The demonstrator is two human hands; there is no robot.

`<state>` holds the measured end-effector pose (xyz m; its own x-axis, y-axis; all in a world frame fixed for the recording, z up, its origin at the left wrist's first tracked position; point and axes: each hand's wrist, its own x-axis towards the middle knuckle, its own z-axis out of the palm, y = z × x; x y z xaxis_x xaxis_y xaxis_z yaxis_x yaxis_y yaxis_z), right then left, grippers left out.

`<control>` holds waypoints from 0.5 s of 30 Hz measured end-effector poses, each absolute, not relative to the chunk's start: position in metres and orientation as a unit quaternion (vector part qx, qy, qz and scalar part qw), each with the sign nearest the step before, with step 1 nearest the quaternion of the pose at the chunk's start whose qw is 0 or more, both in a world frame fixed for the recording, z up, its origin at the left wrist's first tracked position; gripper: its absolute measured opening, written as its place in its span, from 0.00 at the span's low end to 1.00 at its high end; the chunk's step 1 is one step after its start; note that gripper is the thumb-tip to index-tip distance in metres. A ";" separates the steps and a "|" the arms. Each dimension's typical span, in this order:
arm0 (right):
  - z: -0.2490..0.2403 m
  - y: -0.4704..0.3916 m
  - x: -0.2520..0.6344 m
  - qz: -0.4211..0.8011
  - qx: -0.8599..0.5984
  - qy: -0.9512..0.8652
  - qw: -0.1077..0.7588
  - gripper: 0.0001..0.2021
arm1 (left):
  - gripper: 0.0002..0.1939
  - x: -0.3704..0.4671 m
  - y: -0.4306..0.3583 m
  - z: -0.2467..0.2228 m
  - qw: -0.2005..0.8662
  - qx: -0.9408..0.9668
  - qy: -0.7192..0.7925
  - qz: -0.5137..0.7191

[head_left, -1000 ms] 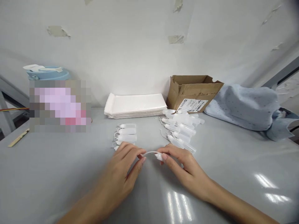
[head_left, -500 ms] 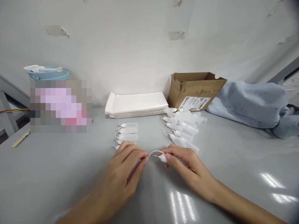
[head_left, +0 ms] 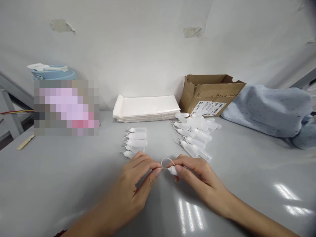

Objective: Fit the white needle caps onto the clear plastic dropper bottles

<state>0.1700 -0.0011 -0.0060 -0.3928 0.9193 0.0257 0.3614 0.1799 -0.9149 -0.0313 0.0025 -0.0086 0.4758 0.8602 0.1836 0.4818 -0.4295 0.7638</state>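
My right hand (head_left: 199,179) grips a small white needle-tip bottle (head_left: 172,170), its thin metal needle pointing left. Most of the bottle's body is hidden by the fingers. A thin white strap (head_left: 168,158) arcs up from the bottle's neck. Its far end is pinched between thumb and forefinger of my left hand (head_left: 140,179), right at the needle's tip. Beyond my left hand lies a row of several similar bottles (head_left: 137,135), needles to the left. A loose heap of more such bottles (head_left: 195,131) lies beyond my right hand.
A stack of white padded envelopes (head_left: 148,107) rests against the wall. To its right stand an open cardboard box (head_left: 212,93) and a bunched light-blue cloth (head_left: 269,110). A blue container (head_left: 54,72) is at the far left, behind a blurred area, with a wooden stick (head_left: 26,142) nearby.
My left hand has moved right, bringing the strap's end to the needle tip and bending the strap into a tighter loop. My right hand still holds the bottle. The view has shifted slightly.
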 end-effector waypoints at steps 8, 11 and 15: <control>-0.003 -0.004 0.170 0.453 -0.460 -0.703 0.297 0.13 | 0.10 -0.031 0.005 -0.009 0.338 0.789 0.425 0.289; -0.003 -0.003 0.170 0.456 -0.461 -0.703 0.291 0.13 | 0.10 -0.031 0.005 -0.008 0.344 0.787 0.426 0.285; -0.003 -0.002 0.170 0.451 -0.455 -0.713 0.285 0.13 | 0.10 -0.032 0.004 -0.009 0.343 0.793 0.413 0.287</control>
